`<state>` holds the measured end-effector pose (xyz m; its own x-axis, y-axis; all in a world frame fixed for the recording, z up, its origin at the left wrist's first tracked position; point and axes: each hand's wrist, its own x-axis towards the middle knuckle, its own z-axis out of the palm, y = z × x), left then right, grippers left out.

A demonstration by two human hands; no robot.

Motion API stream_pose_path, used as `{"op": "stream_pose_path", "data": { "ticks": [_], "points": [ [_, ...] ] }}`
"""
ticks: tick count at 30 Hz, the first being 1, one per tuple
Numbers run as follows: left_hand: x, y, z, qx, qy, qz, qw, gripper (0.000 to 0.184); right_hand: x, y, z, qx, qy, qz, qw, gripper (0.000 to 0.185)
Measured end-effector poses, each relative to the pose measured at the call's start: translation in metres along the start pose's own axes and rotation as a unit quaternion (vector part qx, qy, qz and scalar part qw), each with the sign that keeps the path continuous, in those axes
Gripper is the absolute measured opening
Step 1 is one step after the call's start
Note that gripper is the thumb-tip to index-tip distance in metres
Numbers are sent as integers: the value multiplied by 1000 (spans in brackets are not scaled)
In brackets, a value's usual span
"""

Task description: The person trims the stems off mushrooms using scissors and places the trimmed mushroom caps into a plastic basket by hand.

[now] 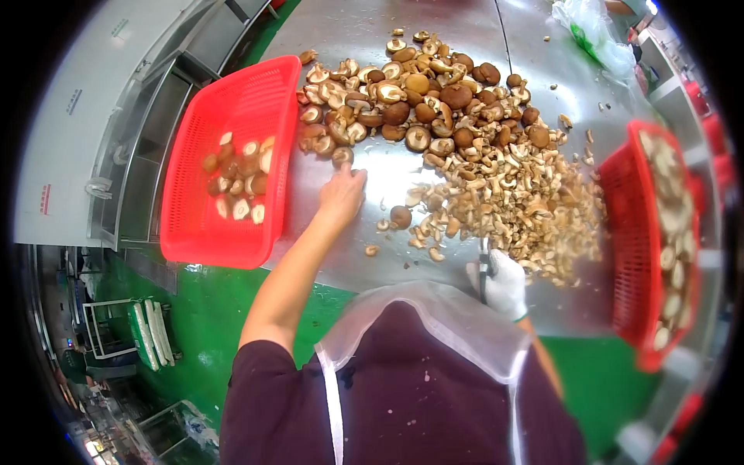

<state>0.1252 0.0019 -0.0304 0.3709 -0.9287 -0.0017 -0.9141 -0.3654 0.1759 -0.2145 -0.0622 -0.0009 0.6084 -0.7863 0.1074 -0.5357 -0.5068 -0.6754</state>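
Note:
My bare left hand [343, 193] reaches to the near edge of a pile of brown mushrooms [425, 93], its fingertips at one mushroom [342, 157]. Whether they grip it is hard to make out. My right hand [502, 283], in a white glove, is closed around a dark-handled tool [483, 271] beside a heap of cut mushroom stems [527, 194]. A loose brown mushroom [401, 217] lies on the metal table between my hands. To the left, a red basket [182, 201] holds several mushrooms with pale cut undersides [242, 209].
Another red basket [629, 256], filled with pale mushroom pieces [673, 225], stands at the table's right end. Clear plastic bags [597, 39] lie at the back right of the metal table [310, 260]. Metal shelving [159, 155] is beyond the left basket.

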Motion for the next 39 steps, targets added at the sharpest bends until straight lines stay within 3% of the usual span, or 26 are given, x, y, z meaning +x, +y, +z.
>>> {"op": "stream_pose_path", "data": {
  "ticks": [2,5,6,7,8,9,12,14,18,24,30,35,39],
  "points": [
    [15,-11,31,28,-8,-21,999,24,-1,0,-3,-17,0,-21,1000,31],
    [19,-15,39,-85,49,-34,995,23,-10,5,-5,-39,-24,0,999,32],
    [25,-11,33,-205,25,-78,975,26,-11,2,-8,-37,-40,23,998,33],
    [25,-6,27,-401,-29,-126,907,28,-12,1,-9,-34,-56,47,997,34],
    [20,-2,21,-575,-85,-172,795,30,-13,7,-7,-67,-77,38,994,33],
    [12,12,2,-721,-137,-212,645,33,-12,4,-7,-84,-95,26,992,31],
    [-11,55,-23,-812,-139,-144,548,37,10,-21,-13,-134,-182,9,974,26],
    [-20,75,-28,-856,-126,-126,485,37,20,-32,-12,-141,-183,15,973,26],
    [-30,100,-34,-859,-88,-124,489,37,24,-40,-14,-122,-159,23,979,27],
    [-38,121,-30,-854,-49,-97,509,33,27,-40,-17,-161,-236,98,953,34],
    [-46,136,-18,-835,-47,-94,541,37,29,-49,-20,-163,-201,110,960,33],
    [-47,142,-12,-811,-31,-69,581,40,26,-47,-16,-213,-140,68,964,30],
    [-46,142,-8,-803,-47,-112,583,38,18,-31,-4,-230,-103,23,967,30]
  ]
}}
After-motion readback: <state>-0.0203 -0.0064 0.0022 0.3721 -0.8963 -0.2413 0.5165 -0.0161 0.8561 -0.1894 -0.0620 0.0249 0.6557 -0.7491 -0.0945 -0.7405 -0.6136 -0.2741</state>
